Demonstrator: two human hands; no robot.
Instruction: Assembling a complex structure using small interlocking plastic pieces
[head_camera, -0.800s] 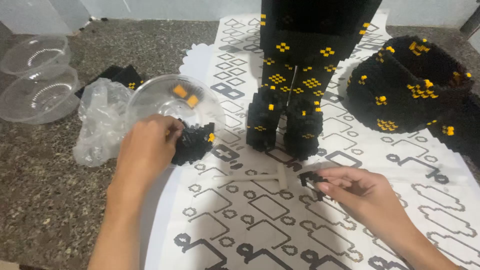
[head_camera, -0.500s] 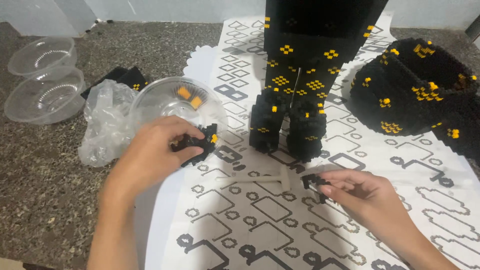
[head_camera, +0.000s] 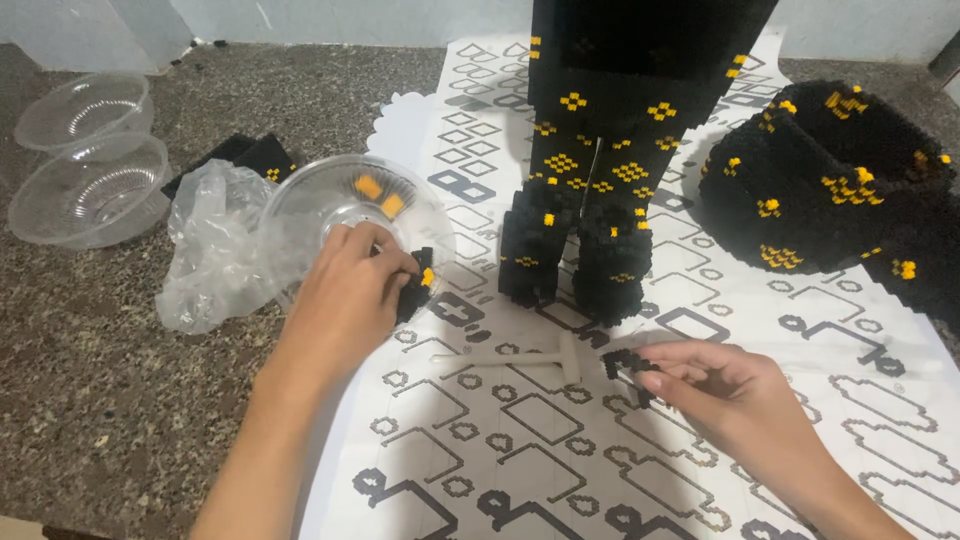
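My left hand (head_camera: 345, 300) grips a small black brick cluster with a yellow stud (head_camera: 418, 282), held against the rim of a clear plastic bowl (head_camera: 300, 205) that holds a few yellow bricks (head_camera: 380, 195). My right hand (head_camera: 725, 395) pinches a tiny black brick piece (head_camera: 625, 365) just above the printed paper sheet (head_camera: 560, 450). A beige T-shaped tool (head_camera: 545, 358) lies on the sheet between my hands. A tall black-and-yellow brick figure (head_camera: 600, 190) stands on two legs just beyond.
A large rounded black-and-yellow brick part (head_camera: 840, 190) lies at the right. A crumpled clear bag (head_camera: 205, 255) and flat black pieces (head_camera: 245, 155) sit left of the bowl. Two stacked clear bowls (head_camera: 90, 170) rest on the speckled stone counter (head_camera: 90, 400).
My left hand has turned the black cluster and drawn it closer to the bowl's rim. My right hand has hardly moved, still pinching its small piece.
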